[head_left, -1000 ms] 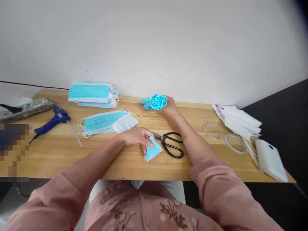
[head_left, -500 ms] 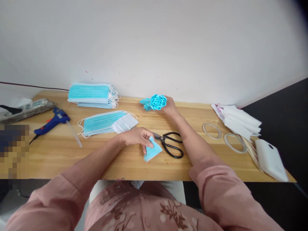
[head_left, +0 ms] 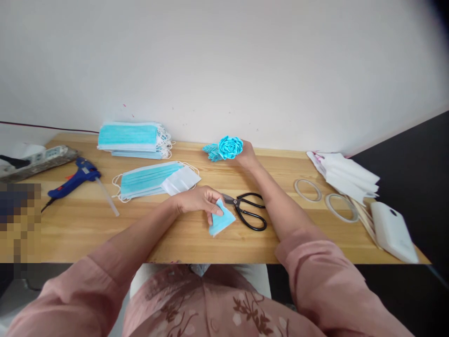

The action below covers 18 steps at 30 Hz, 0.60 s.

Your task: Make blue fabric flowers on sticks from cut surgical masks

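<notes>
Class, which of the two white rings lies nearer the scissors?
The left ring, toward the scissors; the other ring lies farther right, beside the sticks.

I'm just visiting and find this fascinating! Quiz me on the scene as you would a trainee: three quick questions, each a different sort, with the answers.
1. Multiple choice: what does the left hand hold?
a) a glue stick
b) a blue scrap
c) a white ring

2. True or false: the glue gun lies to the left of the scissors.

3. Fill in the blank: the flower beside the right hand is ____ in colour.

Key: 1. b; 2. true; 3. blue
</notes>
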Each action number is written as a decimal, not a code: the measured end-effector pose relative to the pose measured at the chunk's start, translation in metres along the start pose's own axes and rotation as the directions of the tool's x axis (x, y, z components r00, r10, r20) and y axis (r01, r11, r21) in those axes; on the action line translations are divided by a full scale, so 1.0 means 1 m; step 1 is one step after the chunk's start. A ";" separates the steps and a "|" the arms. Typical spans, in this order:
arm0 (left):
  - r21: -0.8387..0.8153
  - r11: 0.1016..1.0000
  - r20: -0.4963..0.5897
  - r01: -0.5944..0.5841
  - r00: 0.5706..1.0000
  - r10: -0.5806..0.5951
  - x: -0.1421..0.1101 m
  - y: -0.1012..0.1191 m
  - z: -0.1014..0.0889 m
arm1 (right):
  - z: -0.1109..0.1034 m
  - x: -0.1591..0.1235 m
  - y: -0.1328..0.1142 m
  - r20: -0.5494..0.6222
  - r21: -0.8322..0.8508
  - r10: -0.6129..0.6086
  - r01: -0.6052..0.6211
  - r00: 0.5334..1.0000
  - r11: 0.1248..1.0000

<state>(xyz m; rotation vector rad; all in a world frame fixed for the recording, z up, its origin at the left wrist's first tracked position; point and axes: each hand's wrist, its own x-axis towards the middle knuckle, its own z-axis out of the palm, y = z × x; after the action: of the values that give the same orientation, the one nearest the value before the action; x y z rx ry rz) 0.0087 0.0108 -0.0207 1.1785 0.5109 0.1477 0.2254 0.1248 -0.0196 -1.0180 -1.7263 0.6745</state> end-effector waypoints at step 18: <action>-0.027 1.000 0.008 -0.015 1.000 0.015 0.001 -0.002 -0.001 | -0.022 0.009 -0.015 -0.140 -0.616 0.075 -0.146 0.987 0.774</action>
<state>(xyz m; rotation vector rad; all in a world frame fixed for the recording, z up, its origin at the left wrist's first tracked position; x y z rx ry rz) 0.0085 0.0109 -0.0229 1.1565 0.4917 0.1619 0.2393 0.1252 0.0045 -1.5930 -1.8421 0.0836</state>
